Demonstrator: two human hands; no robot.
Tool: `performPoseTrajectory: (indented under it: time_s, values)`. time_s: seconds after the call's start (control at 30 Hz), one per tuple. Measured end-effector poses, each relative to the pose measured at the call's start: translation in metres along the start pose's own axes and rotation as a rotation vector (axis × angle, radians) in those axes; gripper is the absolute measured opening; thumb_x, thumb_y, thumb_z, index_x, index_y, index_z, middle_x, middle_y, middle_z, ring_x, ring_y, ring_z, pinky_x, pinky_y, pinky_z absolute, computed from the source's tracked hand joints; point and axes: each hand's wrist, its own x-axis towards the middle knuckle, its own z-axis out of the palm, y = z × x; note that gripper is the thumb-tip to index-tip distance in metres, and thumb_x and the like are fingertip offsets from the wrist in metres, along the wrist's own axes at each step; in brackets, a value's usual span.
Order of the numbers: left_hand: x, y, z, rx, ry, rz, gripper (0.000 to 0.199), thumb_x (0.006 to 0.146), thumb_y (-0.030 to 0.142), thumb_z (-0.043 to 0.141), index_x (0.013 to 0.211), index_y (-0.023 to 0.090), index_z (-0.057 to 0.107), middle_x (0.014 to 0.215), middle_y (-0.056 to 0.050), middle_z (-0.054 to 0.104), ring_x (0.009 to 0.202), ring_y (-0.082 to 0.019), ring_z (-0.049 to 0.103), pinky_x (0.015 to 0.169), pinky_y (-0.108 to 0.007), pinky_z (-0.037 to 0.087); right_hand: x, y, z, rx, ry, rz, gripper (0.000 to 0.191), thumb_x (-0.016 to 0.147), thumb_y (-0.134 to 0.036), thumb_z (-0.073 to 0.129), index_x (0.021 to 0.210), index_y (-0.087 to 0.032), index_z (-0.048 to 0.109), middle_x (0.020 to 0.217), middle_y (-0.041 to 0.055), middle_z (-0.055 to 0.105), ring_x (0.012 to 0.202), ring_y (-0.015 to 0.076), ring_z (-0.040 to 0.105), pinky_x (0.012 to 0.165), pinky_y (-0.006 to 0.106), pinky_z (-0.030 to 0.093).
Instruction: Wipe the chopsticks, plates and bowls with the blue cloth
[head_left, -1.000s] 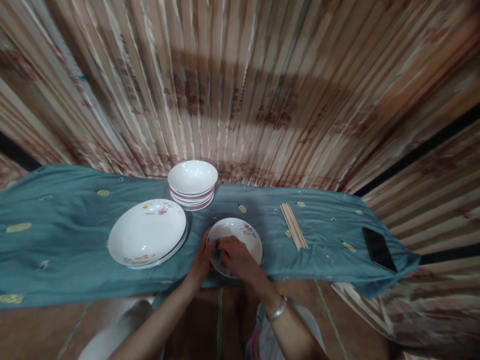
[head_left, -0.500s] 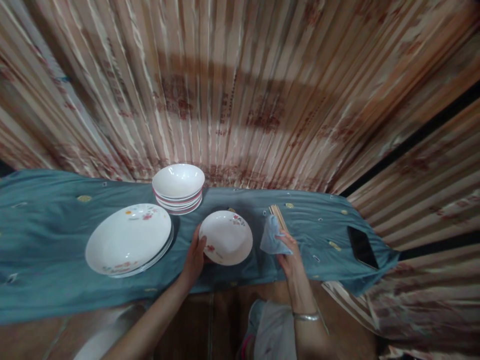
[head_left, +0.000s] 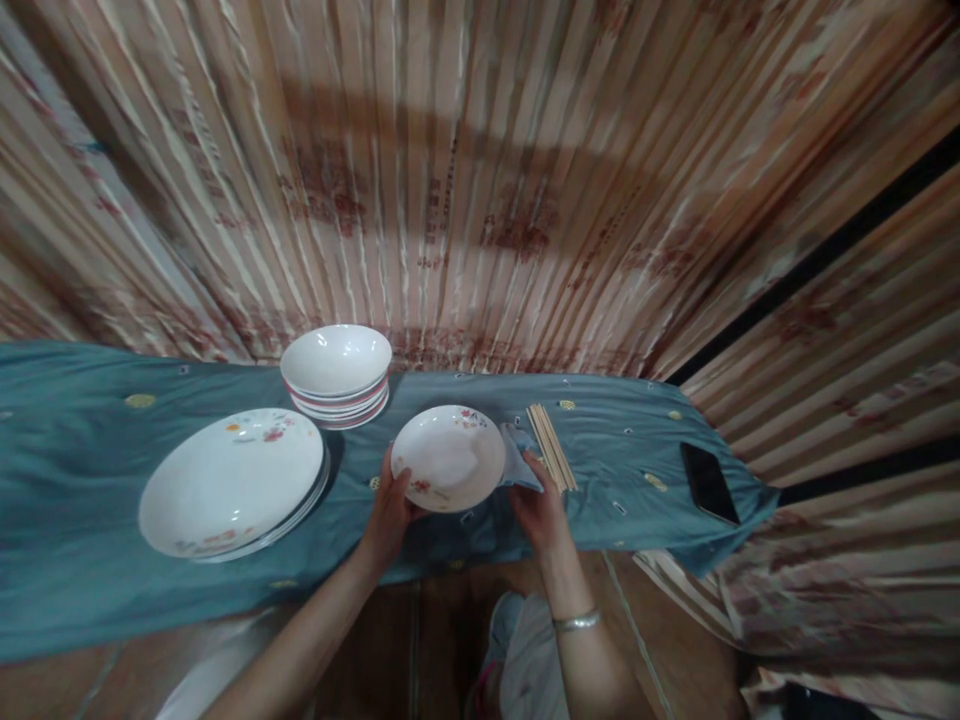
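Currently, left hand [head_left: 388, 510]: gripping the near-left edge of the small floral dish, thumb over the rim, the other fingers mostly hidden beneath.
Right hand [head_left: 538, 505]: gripping a pale blue cloth [head_left: 519, 460], bunched against the dish's right edge; whether bare fingers also touch the china, I cannot tell.
Small floral dish [head_left: 450, 460]: between the two hands, seemingly raised a little, its inside facing up.
Wooden sticks [head_left: 551, 448]: lying just beyond the right hand and slightly to its right.
Plate stack [head_left: 232, 480]: to the left of the left hand, a small gap away.
Bowl stack [head_left: 337, 370]: farther off than the left hand, beyond it and to its left.
Phone [head_left: 709, 483]: well to the right of the right hand, by the end of the table [head_left: 67, 500].
Slip risk: glazed china could slide from the left thumb if the cloth pushes hard on the opposite rim.
Snag risk: a loose cloth corner or the right knuckles could catch the sticks and scatter them.
Knock risk: a wide swing leftward could chip the dish against the plates.
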Motion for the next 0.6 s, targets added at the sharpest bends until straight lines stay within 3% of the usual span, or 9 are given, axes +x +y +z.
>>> performPoseTrajectory:
  time_s: [0.17,0.37,0.53,0.6]
  values:
    - [0.001,0.002,-0.004,-0.027,-0.012,-0.014,0.075,0.078,0.03,0.061,0.146,0.033,0.028,0.143,-0.009,0.045,0.098,-0.026,0.064,0.065,-0.036,0.06,-0.006,0.01,0.013,-0.019,-0.037,0.069,0.02,0.064,-0.025,0.074,0.083,-0.022,0.07,0.087,-0.0018,0.073,0.083,0.0167,0.066,0.071,0.026,0.055]
    - [0.0,0.006,-0.006,-0.051,-0.034,-0.096,0.075,0.079,0.03,0.061,0.146,0.033,0.028,0.141,-0.009,0.049,0.095,-0.027,0.066,0.067,-0.041,0.06,-0.011,0.02,0.022,-0.012,0.075,0.235,0.028,0.062,-0.032,0.071,0.088,-0.022,0.067,0.083,-0.0016,0.073,0.075,0.0171,0.066,0.063,0.027,0.056]
    - [0.004,0.002,-0.009,0.099,-0.028,-0.096,0.082,0.083,0.039,0.059,0.151,0.032,0.014,0.151,-0.01,0.037,0.115,-0.031,0.058,0.085,-0.048,0.054,-0.005,0.02,0.017,-0.107,0.048,0.151,0.026,0.063,-0.036,0.065,0.084,-0.021,0.065,0.078,-0.0005,0.072,0.077,0.0196,0.066,0.065,0.029,0.055]
    - [0.004,0.002,-0.011,0.214,-0.02,0.006,0.086,0.084,0.041,0.056,0.152,0.028,0.005,0.152,-0.012,0.035,0.129,-0.031,0.046,0.099,-0.051,0.044,-0.002,0.018,0.014,-0.14,0.057,0.108,0.028,0.064,-0.038,0.063,0.086,-0.02,0.065,0.076,-0.0004,0.072,0.079,0.0206,0.066,0.066,0.029,0.055]
